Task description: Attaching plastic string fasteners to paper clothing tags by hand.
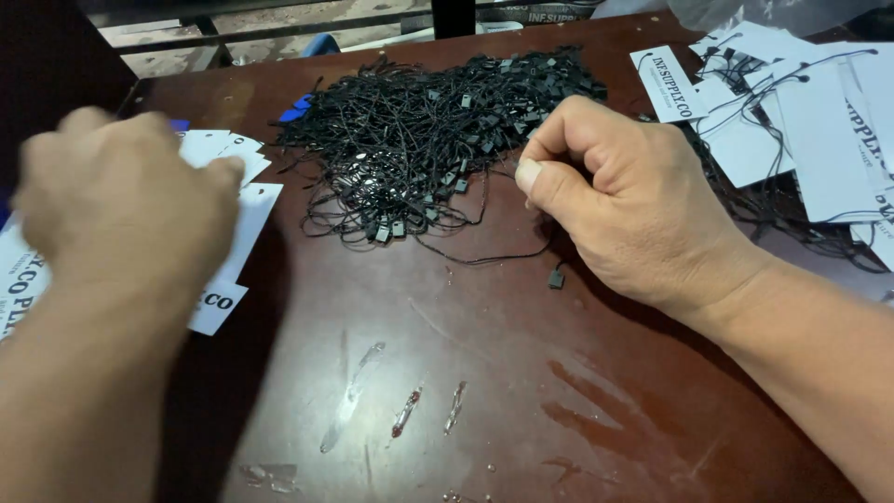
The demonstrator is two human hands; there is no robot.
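Observation:
A tangled heap of black string loops with small plastic locks (419, 140) lies at the middle back of the dark red table (521, 391). My right hand (624, 196) rests at the heap's right edge, fingers curled in, pinching one black string (521, 256) that trails down to its lock on the table. My left hand (121, 200) is blurred at the left, lying on a stack of white paper tags (244, 219) and gripping one of them.
At the back right lies a pile of white tags with black strings attached (801, 112). Something blue (298, 107) peeks out beside the heap. Scratches and worn patches mark the table front. A metal frame runs behind the table.

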